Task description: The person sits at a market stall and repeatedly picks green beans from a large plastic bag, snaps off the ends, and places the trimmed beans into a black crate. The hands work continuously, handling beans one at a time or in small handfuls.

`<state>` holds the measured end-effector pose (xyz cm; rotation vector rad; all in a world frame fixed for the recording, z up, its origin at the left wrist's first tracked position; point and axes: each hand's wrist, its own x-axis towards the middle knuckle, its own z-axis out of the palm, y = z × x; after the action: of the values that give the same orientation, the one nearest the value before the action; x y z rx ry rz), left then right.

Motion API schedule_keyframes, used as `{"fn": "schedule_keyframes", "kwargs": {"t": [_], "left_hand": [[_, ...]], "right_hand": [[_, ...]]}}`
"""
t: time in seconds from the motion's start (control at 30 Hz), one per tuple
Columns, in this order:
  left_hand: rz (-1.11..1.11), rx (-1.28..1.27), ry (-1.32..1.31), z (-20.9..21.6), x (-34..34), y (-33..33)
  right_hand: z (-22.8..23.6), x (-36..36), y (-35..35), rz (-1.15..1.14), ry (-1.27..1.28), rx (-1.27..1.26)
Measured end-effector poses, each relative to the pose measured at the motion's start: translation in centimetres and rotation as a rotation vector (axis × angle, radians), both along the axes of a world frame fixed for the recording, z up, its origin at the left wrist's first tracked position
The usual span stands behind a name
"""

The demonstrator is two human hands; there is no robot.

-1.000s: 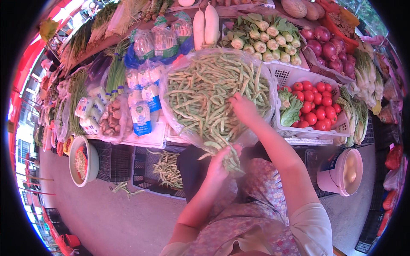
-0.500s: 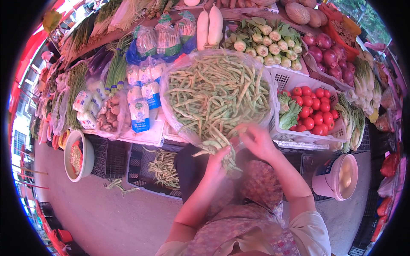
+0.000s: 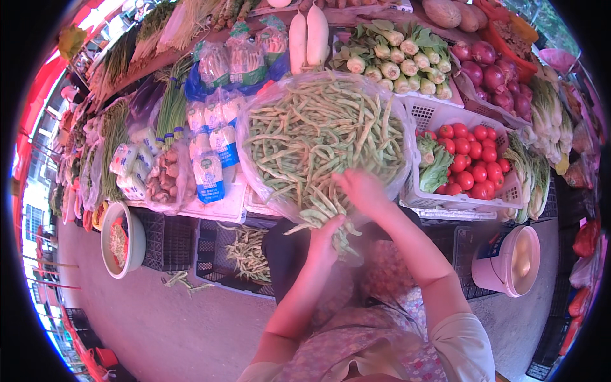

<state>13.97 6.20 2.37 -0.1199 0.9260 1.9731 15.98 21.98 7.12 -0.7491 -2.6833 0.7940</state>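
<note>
I see my left hand (image 3: 326, 234) closed around a small bunch of green beans (image 3: 337, 239), held just below the near rim of the big bean pile (image 3: 321, 137), which lies heaped in a clear plastic-lined basket (image 3: 254, 181) at the middle of the worktop (image 3: 216, 210). My right hand (image 3: 361, 190) rests on the near edge of that same pile, fingers curled down into the beans; I cannot tell whether it pinches any or merely presses on them. The two hands sit close together, the right a little higher and further in than the left. To the right of the pile stands a white slotted crate (image 3: 439, 118) holding red tomatoes (image 3: 474, 156) and a leafy green head (image 3: 436, 167). Behind the beans lie two long white radishes (image 3: 309, 37) and a cluster of pale green bulbs (image 3: 401, 54), with purple-red onions (image 3: 487, 70) further right. Left of the pile I see bagged mushrooms and packets (image 3: 207, 153), and bundles of green stalks (image 3: 170, 105) beyond them. Below the worktop, loose beans (image 3: 249, 251) lie on a dark crate (image 3: 216, 254), a pale bowl (image 3: 124, 239) sits on the ground to the left, and a pinkish-white bucket (image 3: 512, 261) stands to the right.
</note>
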Motion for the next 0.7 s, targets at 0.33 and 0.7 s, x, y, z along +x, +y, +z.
{"fn": "schedule_keyframes", "kwargs": {"t": [0.33, 0.7], "left_hand": [[0.006, 0.066, -0.048, 0.1, -0.3, -0.4], [-0.007, 0.073, -0.061, 0.4, 0.2, -0.4]], "right_hand": [[-5.0, -4.4, 5.1, -0.128, 0.159, -0.204], [-2.2, 4.3, 4.1, -0.183, 0.454, -1.897]]}}
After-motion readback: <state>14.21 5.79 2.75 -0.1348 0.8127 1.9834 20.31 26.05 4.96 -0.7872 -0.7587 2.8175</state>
